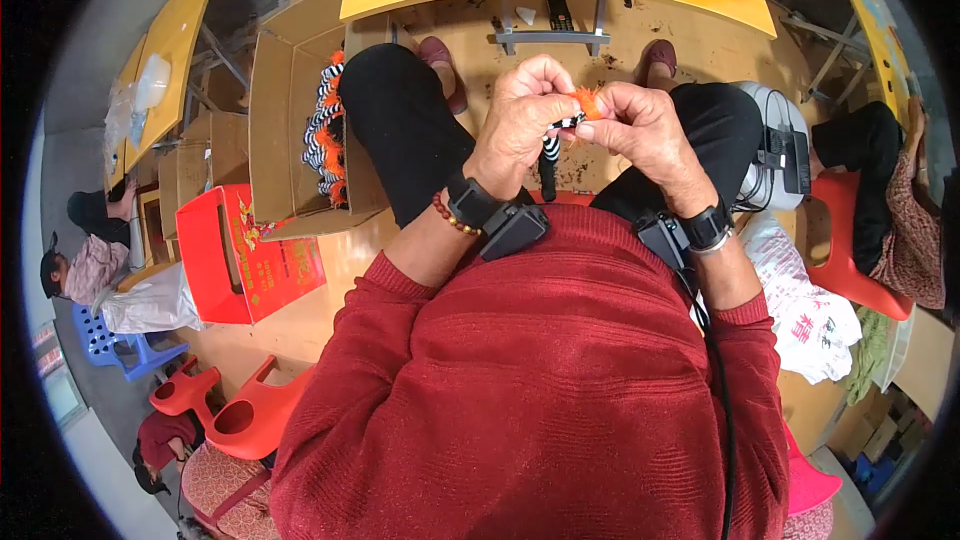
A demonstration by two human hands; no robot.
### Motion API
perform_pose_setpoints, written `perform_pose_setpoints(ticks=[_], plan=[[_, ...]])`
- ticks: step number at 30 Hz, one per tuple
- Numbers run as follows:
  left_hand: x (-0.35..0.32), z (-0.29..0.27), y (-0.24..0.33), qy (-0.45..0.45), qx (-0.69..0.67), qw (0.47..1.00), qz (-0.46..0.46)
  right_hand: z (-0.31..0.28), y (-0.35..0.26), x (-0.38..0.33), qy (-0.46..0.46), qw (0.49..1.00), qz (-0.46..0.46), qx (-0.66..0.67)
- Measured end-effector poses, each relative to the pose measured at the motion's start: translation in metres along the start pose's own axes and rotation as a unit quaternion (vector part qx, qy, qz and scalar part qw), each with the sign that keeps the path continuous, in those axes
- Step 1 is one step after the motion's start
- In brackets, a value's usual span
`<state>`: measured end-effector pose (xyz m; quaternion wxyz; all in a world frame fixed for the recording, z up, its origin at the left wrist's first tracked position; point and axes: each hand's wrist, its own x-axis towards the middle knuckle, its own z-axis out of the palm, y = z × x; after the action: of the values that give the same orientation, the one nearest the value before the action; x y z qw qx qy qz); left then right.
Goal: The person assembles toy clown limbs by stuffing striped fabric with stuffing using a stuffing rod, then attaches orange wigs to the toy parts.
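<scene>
Both hands, left hand (528, 105), right hand (640, 120), pinch striped orange-tufted piece (572, 120) above lap, table edge (560, 0) near.

An orange fuzzy tuft (589, 101), small and frayed, sits just above centre of the frame, pinched between the fingertips of both hands. Joined beneath it, a black-and-white striped strip (553, 143) hangs downward toward the lap, its lower end darkening and partly hidden behind the left hand (522, 120).

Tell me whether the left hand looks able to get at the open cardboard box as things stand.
Probably yes: the cardboard box stands open-topped beside the left knee, nothing over it, but the left hand is pinching the striped piece.
</scene>
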<state>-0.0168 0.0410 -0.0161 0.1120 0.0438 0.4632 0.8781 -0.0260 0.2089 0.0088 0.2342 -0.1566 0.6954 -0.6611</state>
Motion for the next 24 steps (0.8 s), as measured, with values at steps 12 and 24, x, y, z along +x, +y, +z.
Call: perform_pose_setpoints(ticks=[12, 24], plan=[[0.003, 0.006, 0.004, 0.014, -0.092, 0.995, -0.047, 0.003, 0.005, 0.006, 0.146, 0.956, -0.153, -0.205], [0.000, 0.003, 0.002, -0.023, -0.063, 0.994, -0.088, 0.001, -0.003, 0.000, 0.037, 0.998, -0.044, 0.037]])
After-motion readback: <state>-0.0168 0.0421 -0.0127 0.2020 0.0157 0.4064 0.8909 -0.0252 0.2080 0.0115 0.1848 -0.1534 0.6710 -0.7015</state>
